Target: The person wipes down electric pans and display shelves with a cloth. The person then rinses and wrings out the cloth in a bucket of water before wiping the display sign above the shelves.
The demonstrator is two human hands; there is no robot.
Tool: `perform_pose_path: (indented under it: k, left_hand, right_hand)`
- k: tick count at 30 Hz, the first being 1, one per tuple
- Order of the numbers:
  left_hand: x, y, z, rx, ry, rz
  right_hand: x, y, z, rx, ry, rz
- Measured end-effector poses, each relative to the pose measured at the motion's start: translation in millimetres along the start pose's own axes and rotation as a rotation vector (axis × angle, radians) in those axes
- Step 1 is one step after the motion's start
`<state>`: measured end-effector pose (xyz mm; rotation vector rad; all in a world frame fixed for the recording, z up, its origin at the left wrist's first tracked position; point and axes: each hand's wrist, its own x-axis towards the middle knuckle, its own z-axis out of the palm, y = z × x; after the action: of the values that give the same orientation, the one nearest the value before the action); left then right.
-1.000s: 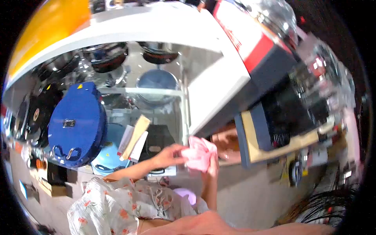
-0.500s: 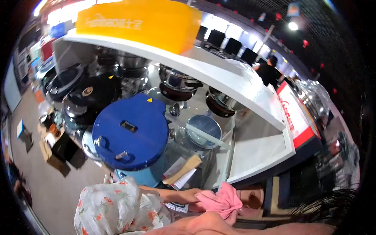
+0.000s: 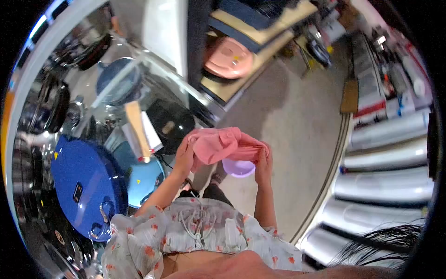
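Note:
A pink cloth (image 3: 222,145) is stretched between my two hands in front of my body. My left hand (image 3: 185,158) grips its left end, fingers closed around the bunched fabric. At the right end, my right hand (image 3: 263,162) pinches a corner, where the cloth is pulled into folds. Partly hidden beneath the cloth, a light purple basin (image 3: 239,169) is near floor level, by my feet.
To the left stand a large blue pot lid (image 3: 86,186), a light blue pot (image 3: 141,179) and a wooden spatula (image 3: 134,128) on a glass counter. A pink round pan (image 3: 230,58) rests on a shelf ahead. White cylindrical appliances (image 3: 383,183) line the right side.
My view has turned right and down from the cookware display. The pink cloth, bunched up before, is now spread between both hands, and the purple basin has come into view.

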<state>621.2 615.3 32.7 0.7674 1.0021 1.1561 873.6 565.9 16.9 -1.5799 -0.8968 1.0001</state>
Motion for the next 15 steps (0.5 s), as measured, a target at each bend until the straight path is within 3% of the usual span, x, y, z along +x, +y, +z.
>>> perform_pose_path:
  k: [2,6,9,11,13,14,15]
  left_hand:
    - [7.9,-40.5,-1.0,0.091,-0.063,-0.029]
    - [19.8,-107.9,18.8,0.644,-0.218,-0.193]
    - [32.1,-175.9,37.7,0.784,-0.350,0.054]
    - [48.7,-232.5,45.3,0.714,-0.337,0.046]
    - [63.5,-273.0,56.0,0.685,-0.307,-0.040]
    - [67.3,-275.5,75.0,0.445,-0.263,-0.323]
    - [72.3,-295.5,80.9,0.520,-0.269,-0.295]
  right_hand:
    - [-20.8,-16.3,-23.5,0.206,0.105,0.073]
    - [-35.8,50.7,-90.7,0.056,0.286,0.054]
    - [-42.6,96.3,-130.3,-0.154,0.323,0.090]
    - [-38.8,150.6,-153.1,-0.326,0.305,0.028]
    - [-23.1,172.5,-167.1,-0.188,0.204,0.050]
    - [-10.8,168.3,-168.8,-0.205,0.141,0.047]
    - [-2.1,158.2,-170.6,-0.224,0.073,0.055]
